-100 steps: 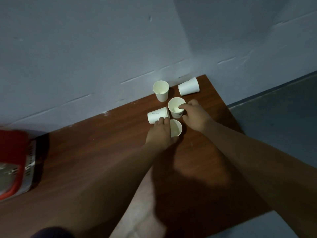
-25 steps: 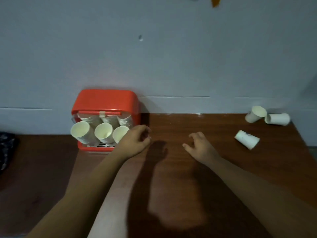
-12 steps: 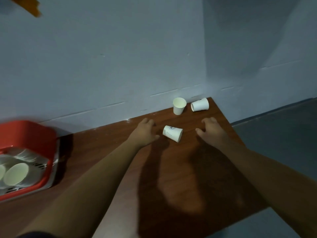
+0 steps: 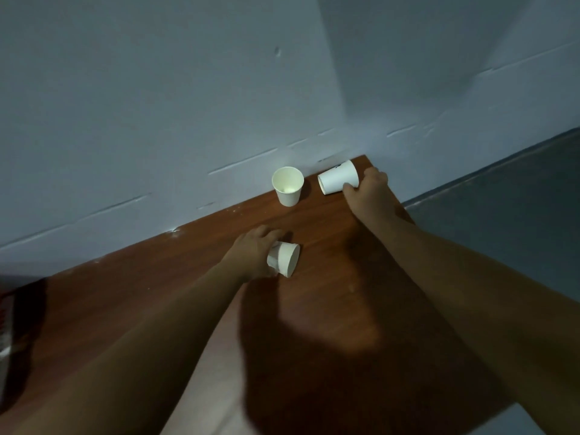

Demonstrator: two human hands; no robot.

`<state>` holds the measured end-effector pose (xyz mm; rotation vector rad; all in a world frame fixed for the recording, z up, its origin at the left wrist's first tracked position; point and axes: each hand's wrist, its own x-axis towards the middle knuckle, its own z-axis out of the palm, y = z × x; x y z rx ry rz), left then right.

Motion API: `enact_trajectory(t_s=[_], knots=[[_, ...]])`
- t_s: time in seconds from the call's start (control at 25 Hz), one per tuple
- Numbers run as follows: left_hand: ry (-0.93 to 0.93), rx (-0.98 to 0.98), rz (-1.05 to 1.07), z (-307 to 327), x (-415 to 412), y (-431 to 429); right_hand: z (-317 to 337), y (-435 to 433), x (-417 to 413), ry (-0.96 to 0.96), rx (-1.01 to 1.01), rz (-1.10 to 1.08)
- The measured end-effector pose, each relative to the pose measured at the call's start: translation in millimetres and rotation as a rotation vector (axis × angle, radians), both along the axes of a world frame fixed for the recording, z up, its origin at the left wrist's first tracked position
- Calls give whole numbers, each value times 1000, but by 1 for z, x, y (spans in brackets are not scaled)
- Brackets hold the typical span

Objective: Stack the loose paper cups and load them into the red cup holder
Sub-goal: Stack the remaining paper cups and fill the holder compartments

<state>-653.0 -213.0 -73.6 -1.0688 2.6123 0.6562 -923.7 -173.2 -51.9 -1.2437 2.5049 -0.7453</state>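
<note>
Pickup step: left hand point(image 4: 253, 253) and right hand point(image 4: 367, 193) have fingers curled round near cup point(image 4: 284, 259) and far cup point(image 4: 337, 181); next, nest both into upright cup point(image 4: 288, 186).

three paper cups point(image 4: 287, 186) point(image 4: 338, 181) point(image 4: 284, 258), two hands point(image 4: 251, 255) point(image 4: 368, 193), one table point(image 4: 329, 233)

Upright cup point(image 4: 288, 186) left of tipped cup point(image 4: 338, 181) (third cup point(image 4: 284, 259) nearer)

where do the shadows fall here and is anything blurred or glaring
Head view: dim bluish light, no glare; the arms throw a dark shadow on the table; the upright cup has a bright patch inside; the near cup in the left hand and far cup in the right hand look sharp.
</note>
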Motion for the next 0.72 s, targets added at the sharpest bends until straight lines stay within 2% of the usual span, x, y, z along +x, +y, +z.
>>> enact_trajectory(t_s=[0.2, 0.4, 0.6, 0.72], knots=[[89, 67, 109, -26, 8, -4, -25, -45, -9, -94, 18, -154], [385, 224, 484, -16, 11, -20, -42, -53, -11, -125, 117, -153], [422, 182, 548, 2, 10, -32, 1, -27, 17, -130, -227, -36], [507, 205, 546, 22, 7, -34, 25, -16, 38, -293, -311, 217]])
